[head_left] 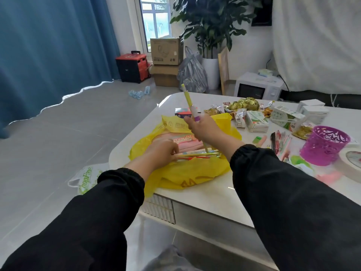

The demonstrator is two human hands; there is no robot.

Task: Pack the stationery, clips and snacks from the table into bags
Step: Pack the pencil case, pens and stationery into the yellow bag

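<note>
Yellow bag [181, 173] gapes open: left hand [162, 151] grips pens [201, 153] inside, right hand [203, 128] clasps yellow pen [187, 100] upright, likely to add.

Home living room: long blue fabric curtains [48, 45] hang at ten o'clock, a leafy green potted plant [213, 22] stands at twelve, a white microwave oven [257, 89] at one.

Bag [187, 173] showing bright yellow with darker print. Pen [188, 100] running yellow, then white, then a purple band. Pencils [197, 154] lying in yellow, pink and red. Cup [324, 147] glowing purple, cut in a lacy scroll pattern. Surface [205, 190] shining white. Sleeves [293, 192] showing plain black.
</note>
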